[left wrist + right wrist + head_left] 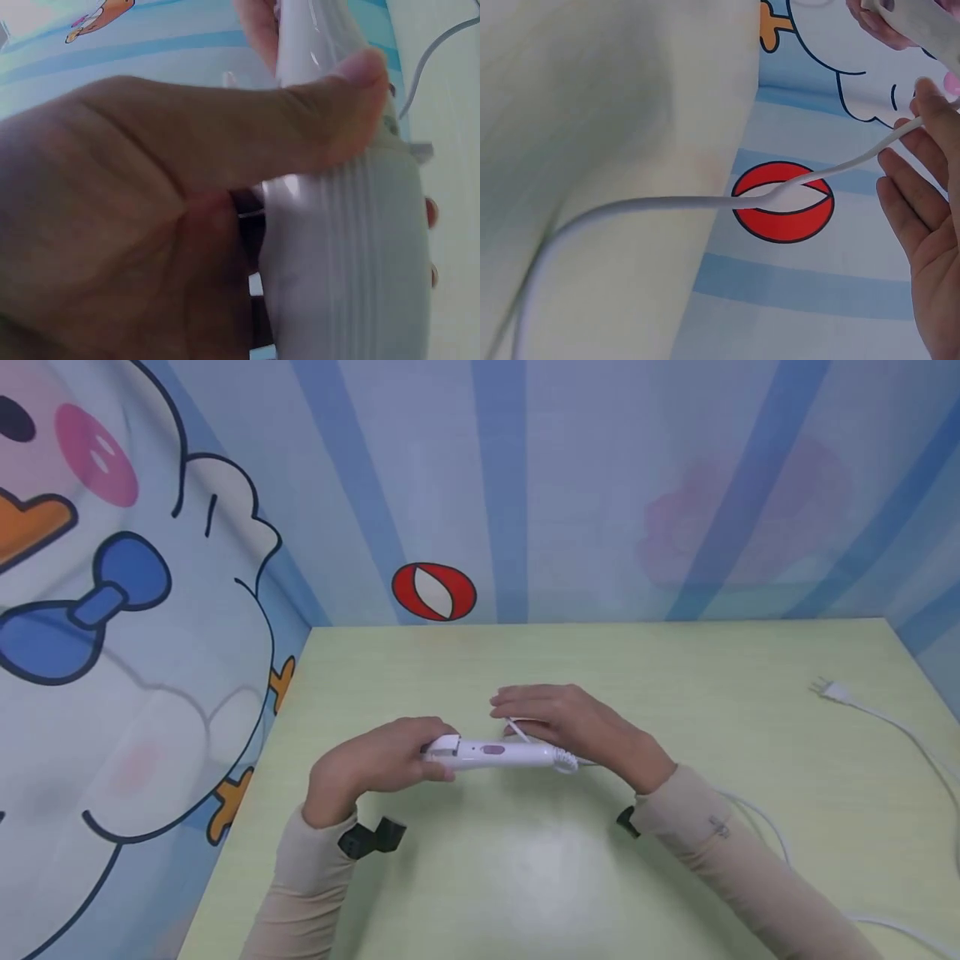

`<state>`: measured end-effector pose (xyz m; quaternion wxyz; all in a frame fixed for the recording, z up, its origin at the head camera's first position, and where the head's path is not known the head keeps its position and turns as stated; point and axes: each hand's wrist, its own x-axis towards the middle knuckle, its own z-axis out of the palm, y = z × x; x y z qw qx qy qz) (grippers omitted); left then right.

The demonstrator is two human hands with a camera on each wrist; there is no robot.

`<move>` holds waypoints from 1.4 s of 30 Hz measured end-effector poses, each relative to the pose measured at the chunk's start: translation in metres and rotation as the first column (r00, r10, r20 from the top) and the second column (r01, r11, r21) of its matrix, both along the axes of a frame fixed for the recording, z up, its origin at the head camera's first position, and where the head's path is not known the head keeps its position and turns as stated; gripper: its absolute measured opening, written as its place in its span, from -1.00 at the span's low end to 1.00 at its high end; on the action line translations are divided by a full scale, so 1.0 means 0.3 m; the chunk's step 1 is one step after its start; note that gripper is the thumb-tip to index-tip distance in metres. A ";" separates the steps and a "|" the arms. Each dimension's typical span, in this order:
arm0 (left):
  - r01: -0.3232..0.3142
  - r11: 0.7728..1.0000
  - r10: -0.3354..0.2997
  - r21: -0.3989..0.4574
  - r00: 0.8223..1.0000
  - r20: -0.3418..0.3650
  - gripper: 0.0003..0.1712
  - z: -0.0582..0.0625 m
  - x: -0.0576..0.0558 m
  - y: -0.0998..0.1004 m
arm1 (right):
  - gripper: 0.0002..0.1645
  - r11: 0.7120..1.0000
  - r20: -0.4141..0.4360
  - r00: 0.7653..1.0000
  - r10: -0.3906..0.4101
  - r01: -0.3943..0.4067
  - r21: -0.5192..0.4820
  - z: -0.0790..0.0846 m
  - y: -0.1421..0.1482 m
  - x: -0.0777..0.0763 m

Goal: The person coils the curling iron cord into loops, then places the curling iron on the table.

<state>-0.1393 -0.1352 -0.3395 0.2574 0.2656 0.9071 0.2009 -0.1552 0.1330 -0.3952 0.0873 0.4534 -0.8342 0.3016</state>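
A white hair styling iron (517, 754) with a pinkish button on its handle is held level above the table. My left hand (386, 756) grips its left end, thumb and fingers around the body. In the left wrist view the thumb lies across the ribbed white casing (345, 262). Coils of white cord (565, 761) sit at the handle's right end. Just behind that end is my right hand (577, 722), pinching the cord (855, 159) between thumb and fingers. The left hand hides the iron's far left end.
The cord's white plug (834, 692) lies on the right of the pale table (465, 868), its cable running to the right edge. More cord (765, 822) passes behind the right forearm. Printed cartoon walls (585, 485) stand at the back and left.
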 end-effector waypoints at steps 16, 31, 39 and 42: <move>-0.166 0.941 0.123 -0.294 0.980 -0.159 -0.54 -0.023 0.000 0.076 | -0.83 0.969 -0.363 0.920 -0.149 0.209 0.133 0.036 -0.030 -0.017; -0.276 0.947 0.232 -0.166 0.941 -0.247 -0.49 -0.083 -0.056 0.049 | -0.75 0.901 -0.231 0.899 -0.371 0.409 0.143 0.035 -0.080 0.040; -0.361 0.932 0.334 -0.029 0.887 -0.320 -0.49 -0.098 -0.071 0.047 | -0.71 0.906 -0.086 0.908 -0.409 0.416 0.082 0.000 -0.069 0.055; -0.372 0.928 0.355 0.009 0.878 -0.322 -0.50 -0.099 -0.074 0.046 | -0.71 0.908 -0.036 0.909 -0.414 0.416 0.051 -0.009 -0.059 0.057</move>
